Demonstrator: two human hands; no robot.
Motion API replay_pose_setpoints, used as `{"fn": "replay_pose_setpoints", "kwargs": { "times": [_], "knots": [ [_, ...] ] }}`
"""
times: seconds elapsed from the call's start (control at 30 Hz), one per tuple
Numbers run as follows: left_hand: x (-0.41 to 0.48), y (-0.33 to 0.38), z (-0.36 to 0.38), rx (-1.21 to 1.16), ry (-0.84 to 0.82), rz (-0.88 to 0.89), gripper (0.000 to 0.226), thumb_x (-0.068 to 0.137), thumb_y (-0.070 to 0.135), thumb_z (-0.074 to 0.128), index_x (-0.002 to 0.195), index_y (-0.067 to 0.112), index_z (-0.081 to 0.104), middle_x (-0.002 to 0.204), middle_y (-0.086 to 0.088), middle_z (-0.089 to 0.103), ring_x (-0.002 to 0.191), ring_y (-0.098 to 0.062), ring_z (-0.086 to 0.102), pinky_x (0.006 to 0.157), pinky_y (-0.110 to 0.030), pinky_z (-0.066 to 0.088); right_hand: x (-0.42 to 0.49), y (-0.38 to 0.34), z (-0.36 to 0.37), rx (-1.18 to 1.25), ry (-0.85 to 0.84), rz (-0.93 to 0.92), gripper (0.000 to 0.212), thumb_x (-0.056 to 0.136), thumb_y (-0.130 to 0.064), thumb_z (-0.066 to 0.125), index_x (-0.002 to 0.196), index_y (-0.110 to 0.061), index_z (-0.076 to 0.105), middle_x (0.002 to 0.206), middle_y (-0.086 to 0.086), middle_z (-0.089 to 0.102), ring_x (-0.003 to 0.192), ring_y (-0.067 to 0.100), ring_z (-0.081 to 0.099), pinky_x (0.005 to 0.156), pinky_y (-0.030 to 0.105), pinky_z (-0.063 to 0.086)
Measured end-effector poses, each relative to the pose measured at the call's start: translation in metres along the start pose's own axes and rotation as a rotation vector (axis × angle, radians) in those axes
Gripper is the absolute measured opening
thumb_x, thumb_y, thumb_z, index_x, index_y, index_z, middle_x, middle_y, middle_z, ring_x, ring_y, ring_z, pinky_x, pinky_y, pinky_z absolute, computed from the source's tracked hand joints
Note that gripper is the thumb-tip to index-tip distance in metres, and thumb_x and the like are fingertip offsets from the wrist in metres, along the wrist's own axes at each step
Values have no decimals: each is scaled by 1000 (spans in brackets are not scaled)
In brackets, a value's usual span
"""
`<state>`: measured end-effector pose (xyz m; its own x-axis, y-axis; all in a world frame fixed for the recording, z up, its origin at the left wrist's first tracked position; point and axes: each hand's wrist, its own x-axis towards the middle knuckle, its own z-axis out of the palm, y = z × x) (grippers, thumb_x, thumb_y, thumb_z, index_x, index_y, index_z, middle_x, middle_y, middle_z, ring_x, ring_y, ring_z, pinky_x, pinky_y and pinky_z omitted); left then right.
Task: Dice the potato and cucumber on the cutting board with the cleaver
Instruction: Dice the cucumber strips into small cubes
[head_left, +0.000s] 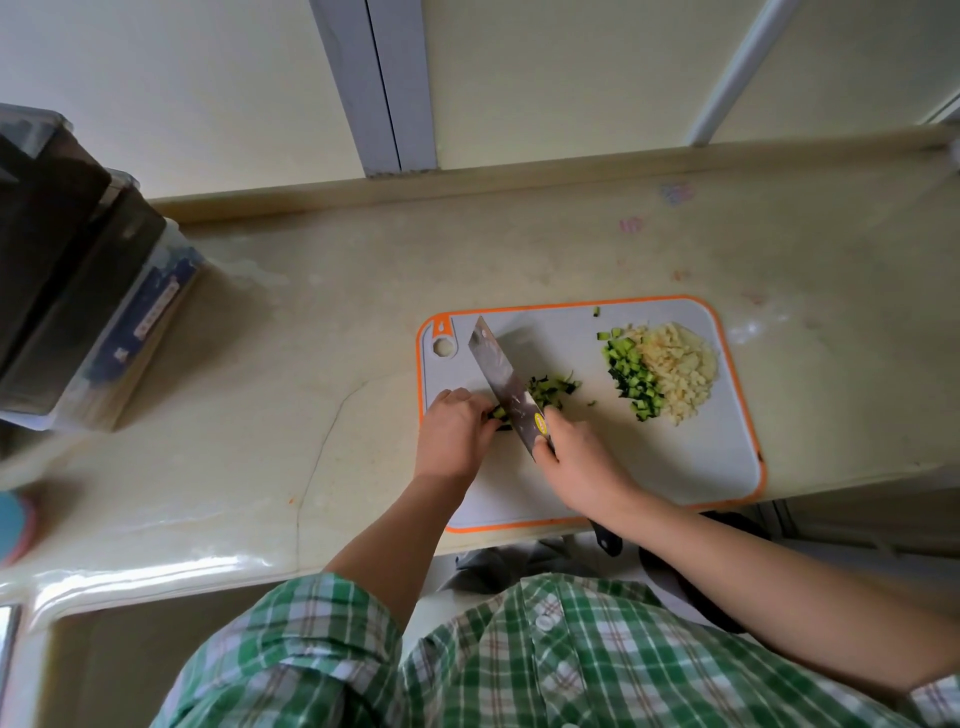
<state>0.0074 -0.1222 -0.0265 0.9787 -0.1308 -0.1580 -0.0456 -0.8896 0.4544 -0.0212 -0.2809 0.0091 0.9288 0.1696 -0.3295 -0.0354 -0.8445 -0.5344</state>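
A grey cutting board (675, 467) with an orange rim lies on the counter. My right hand (582, 462) grips the cleaver (501, 374), whose blade slants across the board's left part with its edge down on cucumber strips (500, 414). My left hand (457, 431) presses those strips down, fingers curled, right beside the blade. Freshly cut cucumber bits (553, 389) lie just right of the blade. Farther right sits a pile of diced cucumber (634, 382) against a pile of diced potato (680, 371).
A beige stone counter (311, 364) runs under the board, with a raised back ledge. A dark box-like container (78, 280) stands at the far left. The board's near edge reaches the counter's front edge.
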Motion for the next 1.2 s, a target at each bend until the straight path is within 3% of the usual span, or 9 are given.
{"fn": "replay_pose_setpoints", "kwargs": {
  "times": [0.3,0.37,0.5,0.63,0.8,1.03,1.2],
  "knots": [
    [3,4,0,-18,-5,-48,16,87,16,60,82,12,74,80,-12,63,85,-29,54,67,-31,30,1,-1,17,-6,-29,43,12,94,-12,42,84,-13,36,59,-2,40,47,17,41,41,26,20],
    [2,4,0,-11,-2,-46,16,87,16,60,82,11,74,80,-13,63,84,-29,54,65,-29,26,0,-1,21,-15,-33,44,9,95,-13,42,87,-12,38,62,0,44,54,24,48,44,29,27],
    [2,3,0,-31,-6,-27,16,88,15,60,89,12,76,84,-13,64,88,-30,54,71,-32,34,0,3,23,-6,-4,39,7,96,-15,42,90,-10,42,63,6,50,57,30,53,50,37,37],
    [0,-1,-2,-31,5,-7,18,89,17,60,98,16,76,88,-9,65,90,-27,54,72,-29,35,4,4,17,32,28,30,13,95,-13,43,83,-12,38,54,0,42,44,17,40,44,31,25],
    [-4,-4,-3,-54,55,-25,14,87,18,64,98,17,73,86,-7,66,88,-26,56,70,-29,37,5,2,5,35,39,25,18,95,-14,43,79,-15,35,52,1,41,39,15,38,37,29,23],
    [-1,0,-1,-31,37,-35,14,85,15,62,90,14,75,83,-9,65,86,-28,55,67,-31,35,1,-5,4,-31,-19,6,13,94,-11,42,82,-12,36,56,0,40,44,15,38,42,28,21],
    [1,1,0,-32,29,-83,13,84,13,61,81,12,74,77,-9,63,83,-27,53,62,-28,25,1,-7,13,-9,-39,37,10,95,-11,41,85,-11,38,61,1,43,50,19,41,44,30,24]
  ]
}}
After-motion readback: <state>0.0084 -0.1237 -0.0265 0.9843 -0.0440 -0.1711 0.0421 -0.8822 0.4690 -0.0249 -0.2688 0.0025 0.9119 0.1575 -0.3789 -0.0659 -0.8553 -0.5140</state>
